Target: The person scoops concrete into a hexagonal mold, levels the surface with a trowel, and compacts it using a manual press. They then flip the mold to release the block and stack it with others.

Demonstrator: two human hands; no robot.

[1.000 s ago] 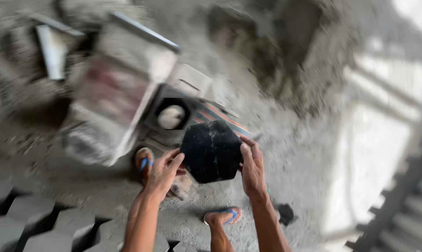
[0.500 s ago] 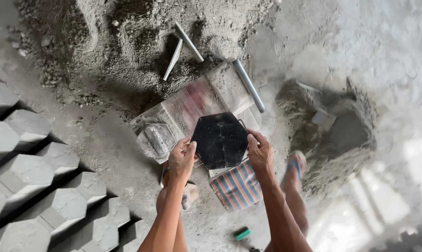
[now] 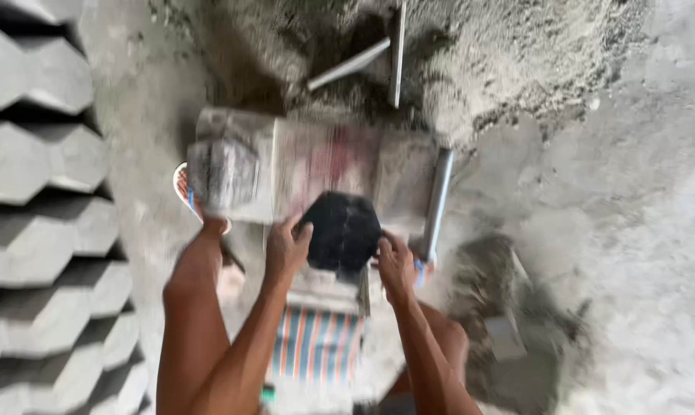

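A person's left hand point(image 3: 286, 247) and right hand point(image 3: 396, 265), fingers pressed to either side, grip a black hexagonal mould point(image 3: 341, 230), now lowered over the dusty grey sack-covered block point(image 3: 316, 165), nearer than moments earlier.

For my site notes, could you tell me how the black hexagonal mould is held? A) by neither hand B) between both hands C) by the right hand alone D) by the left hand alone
B: the left hand and right hand grip opposite sides of the black hexagonal mould.
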